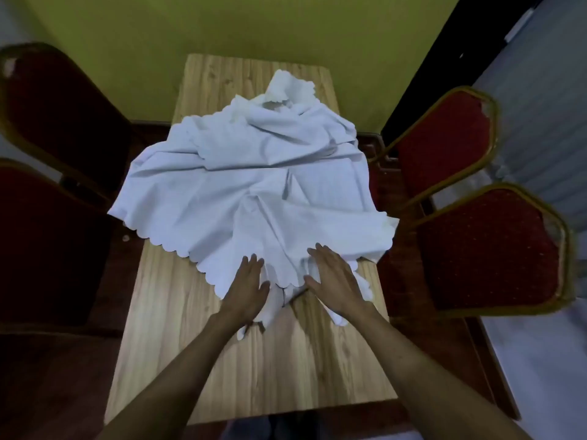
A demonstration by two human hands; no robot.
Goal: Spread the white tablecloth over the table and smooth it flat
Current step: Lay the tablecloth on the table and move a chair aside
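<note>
The white tablecloth (254,173) with a scalloped hem lies rumpled and partly folded across the middle of the long wooden table (254,360). Its left and right sides hang past the table's edges, and a bunched corner rises toward the far end. My left hand (246,289) rests flat, fingers together, on the cloth's near edge. My right hand (333,279) lies flat beside it on a folded part of the cloth. Neither hand grips the fabric. The near half and the far end of the tabletop are bare wood.
Two red padded chairs with gold frames (444,144) (495,249) stand along the table's right side. Two darker red chairs (60,122) (44,242) stand on the left. A yellow-green wall (254,27) is behind the far end of the table.
</note>
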